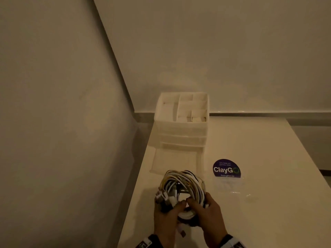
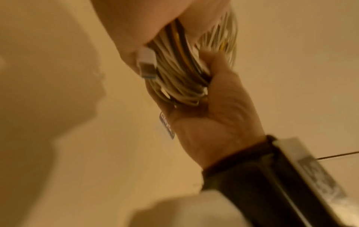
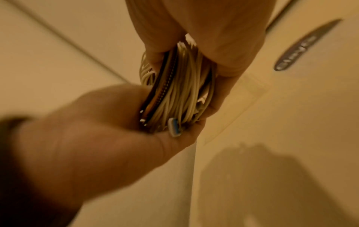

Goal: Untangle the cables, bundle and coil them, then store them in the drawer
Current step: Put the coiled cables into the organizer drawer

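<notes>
Coiling looks done: both the left hand (image 1: 167,214) and right hand (image 1: 208,211) curl their fingers around the cable coil (image 1: 182,187), held just before the open bottom drawer (image 1: 176,161); storing remains

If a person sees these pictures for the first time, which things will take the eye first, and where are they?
First, the coil of cables, mostly white with some black and yellow strands, gripped low in the middle by the left hand and the right hand. Behind it, against the wall, stands a white drawer organizer whose bottom drawer is pulled open toward the coil. To the right, a purple ClayGo sticker lies on the pale table.
</notes>
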Motion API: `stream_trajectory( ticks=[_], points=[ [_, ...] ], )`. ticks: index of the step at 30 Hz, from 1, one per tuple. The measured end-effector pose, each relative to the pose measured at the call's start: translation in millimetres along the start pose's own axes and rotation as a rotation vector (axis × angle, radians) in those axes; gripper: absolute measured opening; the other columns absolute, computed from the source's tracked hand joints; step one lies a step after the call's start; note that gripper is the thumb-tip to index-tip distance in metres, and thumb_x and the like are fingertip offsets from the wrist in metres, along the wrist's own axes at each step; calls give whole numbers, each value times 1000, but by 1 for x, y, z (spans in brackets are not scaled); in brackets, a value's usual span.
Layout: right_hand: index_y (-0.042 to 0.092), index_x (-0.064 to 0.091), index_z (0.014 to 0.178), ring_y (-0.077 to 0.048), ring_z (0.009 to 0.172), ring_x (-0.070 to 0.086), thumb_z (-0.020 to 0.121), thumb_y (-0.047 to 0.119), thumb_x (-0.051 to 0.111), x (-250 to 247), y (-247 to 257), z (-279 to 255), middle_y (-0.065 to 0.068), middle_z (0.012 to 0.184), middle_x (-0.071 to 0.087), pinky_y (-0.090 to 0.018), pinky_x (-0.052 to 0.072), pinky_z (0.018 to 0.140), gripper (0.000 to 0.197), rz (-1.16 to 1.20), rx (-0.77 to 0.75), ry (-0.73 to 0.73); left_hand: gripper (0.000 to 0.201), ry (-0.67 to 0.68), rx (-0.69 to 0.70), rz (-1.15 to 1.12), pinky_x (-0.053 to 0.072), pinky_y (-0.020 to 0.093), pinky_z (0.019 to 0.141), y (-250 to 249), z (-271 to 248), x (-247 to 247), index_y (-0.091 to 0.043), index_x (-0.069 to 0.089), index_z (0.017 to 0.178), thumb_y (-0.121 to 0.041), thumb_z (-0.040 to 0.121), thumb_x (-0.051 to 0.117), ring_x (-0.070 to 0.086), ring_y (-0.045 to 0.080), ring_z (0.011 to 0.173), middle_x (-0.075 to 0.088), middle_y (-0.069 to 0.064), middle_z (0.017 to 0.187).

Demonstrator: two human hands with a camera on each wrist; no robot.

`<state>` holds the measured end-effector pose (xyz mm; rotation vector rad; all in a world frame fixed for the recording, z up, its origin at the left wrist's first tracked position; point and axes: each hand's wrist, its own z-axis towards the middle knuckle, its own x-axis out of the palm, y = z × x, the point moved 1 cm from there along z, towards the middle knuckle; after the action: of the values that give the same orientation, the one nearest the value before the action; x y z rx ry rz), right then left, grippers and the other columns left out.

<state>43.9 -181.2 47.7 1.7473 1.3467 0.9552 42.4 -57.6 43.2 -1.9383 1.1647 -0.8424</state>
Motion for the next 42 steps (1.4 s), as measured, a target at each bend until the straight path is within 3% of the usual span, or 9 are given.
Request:
stream_trajectory(
  ticks=[3, 7, 14, 18, 21, 28, 34, 38, 42],
  points=[
    [7, 67, 103, -41, 85, 69, 84, 1, 65, -6, 15, 30, -21, 88, 72, -55, 56, 81, 19, 134, 89, 121, 57, 311, -72, -69, 56, 45, 77, -25, 21, 1, -5, 61, 121, 5, 67, 76, 67, 39, 99, 69, 22, 110],
    [6, 63, 114, -41, 93, 67, 88, 6, 60, -1, 35, 72, -23, 102, 70, -49, 56, 79, 26, 180, 152, 234, 85, 478, -72, -39, 52, 43, 86, -55, 63, 5, 2, 44, 135, -4, 62, 87, 59, 42, 114, 60, 27, 124],
    [8, 62, 116, -36, 98, 68, 87, 3, 62, 29, 62, 150, -19, 107, 71, -46, 57, 79, 29, 71, 220, 254, 46, 463, -146, -81, 44, 53, 102, -81, 145, 17, 1, 57, 126, 2, 81, 67, 57, 41, 117, 60, 26, 126],
    [8, 65, 113, -33, 99, 65, 89, 8, 62, 32, 55, 172, -16, 106, 70, -43, 57, 76, 24, -97, 377, 173, 30, 398, -275, 116, 51, 49, 92, -79, 181, 23, 3, 65, 116, 0, 86, 63, 64, 39, 106, 66, 25, 116],
    [4, 67, 109, -35, 99, 64, 89, 9, 61, 33, 48, 181, -20, 105, 70, -43, 57, 73, 22, -106, 458, 118, 29, 414, -357, 235, 54, 47, 87, -81, 202, 33, 4, 67, 112, -1, 84, 64, 66, 39, 102, 67, 26, 113],
    [5, 67, 101, -34, 86, 67, 80, 19, 71, 46, 54, 183, -19, 92, 72, -38, 54, 65, 25, -65, 508, 2, 35, 577, -571, 464, 37, 51, 108, -98, 236, 49, -5, 68, 104, -15, 70, 69, 60, 32, 99, 68, 15, 95],
    [4, 69, 101, -36, 87, 68, 75, 18, 75, 43, 64, 180, -18, 90, 72, -50, 56, 75, 30, 36, 526, 25, 53, 605, -515, 403, 42, 47, 103, -100, 241, 48, 5, 61, 121, -4, 69, 61, 60, 35, 103, 62, 22, 112],
    [5, 73, 102, -41, 102, 65, 73, 22, 77, 42, 63, 171, -22, 115, 66, -59, 55, 77, 33, 178, 569, 95, 26, 667, -442, 515, 52, 36, 76, -107, 244, 50, -1, 67, 92, -1, 67, 60, 65, 29, 78, 67, 15, 87],
    [4, 71, 108, -40, 100, 65, 65, 26, 76, 38, 62, 165, -21, 111, 68, -62, 50, 87, 49, 324, 589, 123, 32, 777, -431, 671, 52, 40, 82, -121, 248, 62, 1, 64, 98, -1, 66, 63, 64, 33, 81, 63, 20, 90]
  ],
)
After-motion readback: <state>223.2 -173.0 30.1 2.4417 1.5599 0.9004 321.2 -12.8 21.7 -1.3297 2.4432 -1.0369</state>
